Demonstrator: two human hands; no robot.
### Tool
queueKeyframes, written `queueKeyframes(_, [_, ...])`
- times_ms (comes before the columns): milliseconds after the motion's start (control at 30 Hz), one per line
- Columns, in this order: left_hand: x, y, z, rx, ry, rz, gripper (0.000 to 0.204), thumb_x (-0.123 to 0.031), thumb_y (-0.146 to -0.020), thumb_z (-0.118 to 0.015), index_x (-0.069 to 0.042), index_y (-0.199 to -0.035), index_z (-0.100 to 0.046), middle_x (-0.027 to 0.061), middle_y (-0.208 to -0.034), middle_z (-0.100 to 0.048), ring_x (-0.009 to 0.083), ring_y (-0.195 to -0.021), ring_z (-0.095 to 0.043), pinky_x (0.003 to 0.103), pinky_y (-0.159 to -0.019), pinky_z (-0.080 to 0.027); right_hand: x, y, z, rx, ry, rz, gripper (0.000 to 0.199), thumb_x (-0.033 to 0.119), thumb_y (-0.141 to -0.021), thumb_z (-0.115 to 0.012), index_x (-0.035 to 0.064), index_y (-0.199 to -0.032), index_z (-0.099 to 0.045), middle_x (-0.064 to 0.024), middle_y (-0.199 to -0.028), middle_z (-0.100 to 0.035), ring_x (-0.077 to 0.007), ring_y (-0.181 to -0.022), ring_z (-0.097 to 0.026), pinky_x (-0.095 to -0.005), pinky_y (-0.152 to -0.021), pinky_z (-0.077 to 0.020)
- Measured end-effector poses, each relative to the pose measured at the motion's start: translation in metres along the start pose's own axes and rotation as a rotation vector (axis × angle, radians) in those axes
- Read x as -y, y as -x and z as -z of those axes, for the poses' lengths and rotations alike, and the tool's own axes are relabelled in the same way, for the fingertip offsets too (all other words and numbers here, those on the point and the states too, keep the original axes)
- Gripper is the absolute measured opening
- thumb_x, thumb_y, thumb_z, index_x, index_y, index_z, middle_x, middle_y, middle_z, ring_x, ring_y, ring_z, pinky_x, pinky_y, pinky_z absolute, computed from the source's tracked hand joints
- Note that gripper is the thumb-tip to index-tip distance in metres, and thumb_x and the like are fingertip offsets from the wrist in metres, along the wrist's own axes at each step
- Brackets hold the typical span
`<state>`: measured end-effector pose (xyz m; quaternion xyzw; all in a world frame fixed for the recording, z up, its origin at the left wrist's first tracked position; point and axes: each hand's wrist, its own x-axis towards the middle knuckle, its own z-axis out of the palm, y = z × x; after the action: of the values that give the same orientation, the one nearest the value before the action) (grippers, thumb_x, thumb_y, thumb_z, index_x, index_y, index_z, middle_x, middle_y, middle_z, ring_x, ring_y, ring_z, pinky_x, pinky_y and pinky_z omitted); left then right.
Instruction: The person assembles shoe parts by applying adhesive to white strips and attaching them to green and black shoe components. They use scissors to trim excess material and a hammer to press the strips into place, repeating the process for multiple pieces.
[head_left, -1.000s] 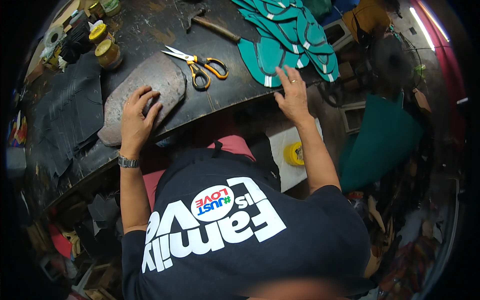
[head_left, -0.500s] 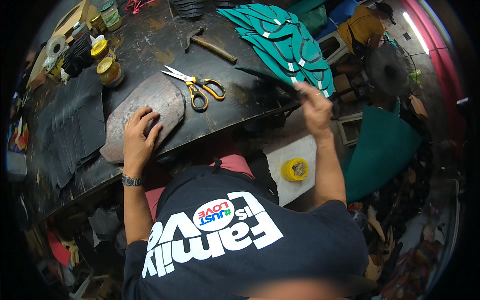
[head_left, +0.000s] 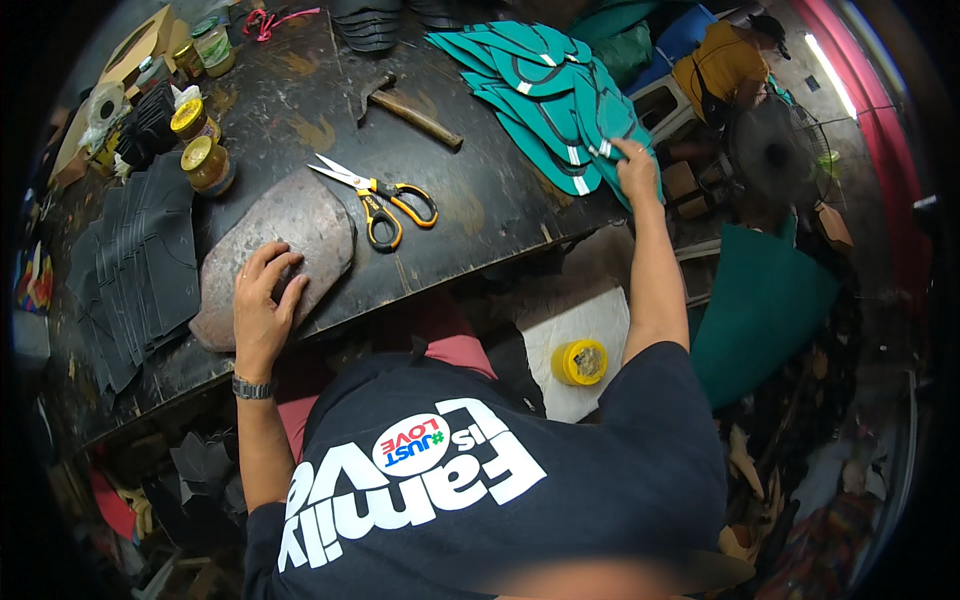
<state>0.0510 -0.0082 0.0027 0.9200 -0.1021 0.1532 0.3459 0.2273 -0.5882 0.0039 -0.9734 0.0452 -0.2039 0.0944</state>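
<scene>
My left hand (head_left: pixel 262 305) rests on a grey stone slab (head_left: pixel 315 225) near the table edge. Its fingers are loosely bent and apart, with nothing in them. My right hand (head_left: pixel 637 172) reaches to the right side of a fanned pile of curved teal cut pieces (head_left: pixel 540 110) with dark edging and white tabs. Its fingertips close on the edge of a teal piece (head_left: pixel 618 125) lying on top; the thumb is partly hidden. Orange-and-black scissors (head_left: pixel 375 190) lie slightly open beside the slab, and a hammer (head_left: pixel 415 115) lies beyond them.
Stacked black cut pieces (head_left: pixel 140 260) lie left of the slab. Yellow-lidded jars (head_left: pixel 207 165) stand behind them. A yellow tub (head_left: pixel 579 362) sits on a white sheet below the table edge. Dark green material (head_left: pixel 760 310) hangs at right, near a fan (head_left: pixel 780 150) and another person (head_left: pixel 722 65).
My right hand has moved up and slightly forward, bringing a teal piece from above the table edge onto the pile. My left hand stays on the slab. The view has shifted slightly.
</scene>
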Motion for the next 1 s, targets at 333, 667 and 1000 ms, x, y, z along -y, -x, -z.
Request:
queueKeyframes(333, [-0.002, -0.002, 0.001, 0.007, -0.026, 0.011, 0.025, -0.014, -0.086, -0.072, -0.004, -0.109, -0.071, 0.0113, -0.122, -0.065, 0.0319, -0.117, -0.059, 0.041, -0.102, -0.043, 0.027, -0.011, -0.010, 0.023, 0.099, -0.024, 0.087, 0.044, -0.081, -0.075, 0.0154, -0.154, -0.036, -0.0233, -0.142, -0.051, -0.0415, -0.135, -0.045, -0.0587, -0.108, -0.0381])
queueKeyframes(667, [0.001, 0.002, 0.001, -0.032, -0.058, -0.020, 0.025, -0.015, -0.086, -0.073, -0.005, -0.109, -0.071, 0.0107, -0.122, -0.065, 0.0317, -0.117, -0.060, 0.042, -0.103, -0.043, 0.018, -0.034, 0.001, 0.241, -0.048, 0.006, 0.079, 0.041, -0.082, -0.076, 0.0067, -0.147, -0.047, -0.0291, -0.133, -0.059, -0.0436, -0.124, -0.056, -0.0490, -0.104, -0.0450])
queueKeyframes(1000, [0.003, 0.002, -0.001, -0.039, -0.035, -0.034, 0.024, -0.013, -0.086, -0.073, -0.004, -0.108, -0.070, 0.0106, -0.120, -0.065, 0.0313, -0.116, -0.060, 0.041, -0.101, -0.043, 0.037, -0.035, -0.007, 0.216, 0.085, -0.092, 0.059, 0.025, -0.093, -0.046, 0.0072, -0.149, -0.042, -0.0333, -0.123, -0.061, -0.0487, -0.112, -0.059, -0.0546, -0.096, -0.0477])
